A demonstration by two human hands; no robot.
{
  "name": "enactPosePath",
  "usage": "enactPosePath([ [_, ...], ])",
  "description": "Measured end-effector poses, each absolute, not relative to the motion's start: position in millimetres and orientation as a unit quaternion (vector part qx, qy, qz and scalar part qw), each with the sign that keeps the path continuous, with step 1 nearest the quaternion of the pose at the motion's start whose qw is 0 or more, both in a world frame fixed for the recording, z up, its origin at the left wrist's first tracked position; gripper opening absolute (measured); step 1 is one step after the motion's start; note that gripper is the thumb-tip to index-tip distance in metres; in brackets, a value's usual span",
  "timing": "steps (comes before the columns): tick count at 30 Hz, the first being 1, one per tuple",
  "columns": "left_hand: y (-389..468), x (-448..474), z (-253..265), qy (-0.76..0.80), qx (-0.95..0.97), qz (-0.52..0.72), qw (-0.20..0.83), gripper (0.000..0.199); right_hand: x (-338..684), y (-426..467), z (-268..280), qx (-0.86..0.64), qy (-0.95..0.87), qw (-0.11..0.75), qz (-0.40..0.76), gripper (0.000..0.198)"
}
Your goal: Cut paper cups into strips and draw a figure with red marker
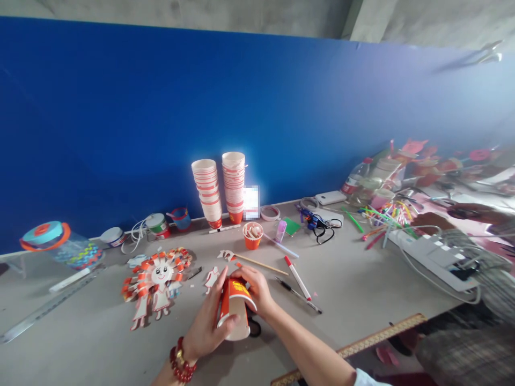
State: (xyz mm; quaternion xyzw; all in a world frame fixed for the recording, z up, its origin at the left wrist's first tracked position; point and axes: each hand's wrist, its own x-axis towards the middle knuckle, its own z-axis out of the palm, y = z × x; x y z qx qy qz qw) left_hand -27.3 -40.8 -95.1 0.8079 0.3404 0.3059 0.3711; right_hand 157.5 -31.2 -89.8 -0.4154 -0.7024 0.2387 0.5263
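Between my two hands is a red paper cup (238,312) with yellow print, its pale inside facing me and its wall apparently slit open. My left hand (207,324) grips its left side, the thumb across the near rim. From the right, my right hand (257,289) has its fingers bent over the cup's top and far side. Partly hidden beneath the cup is a black handle loop (254,327), seemingly of scissors. Just beyond my hands lie a small paper dress cutout (211,280) and a wooden stick (263,262). Left of them is a paper doll (162,279) with red-and-white curled strips around its head.
Two tall stacks of paper cups (207,193) stand by the blue partition (161,118). A small cup of scraps (252,241), a red marker (298,277) and a black pen (298,295) lie nearby. At right are a power strip (434,260) and another person's hands (462,210).
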Motion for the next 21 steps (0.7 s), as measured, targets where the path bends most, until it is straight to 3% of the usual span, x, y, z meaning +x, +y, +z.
enactPosePath([
  [21, -40.7, -31.1, -87.6, 0.314, 0.822, 0.298, 0.371, 0.078, 159.9, -34.0, -91.4, -0.412, -0.707, 0.527, 0.228, 0.026],
])
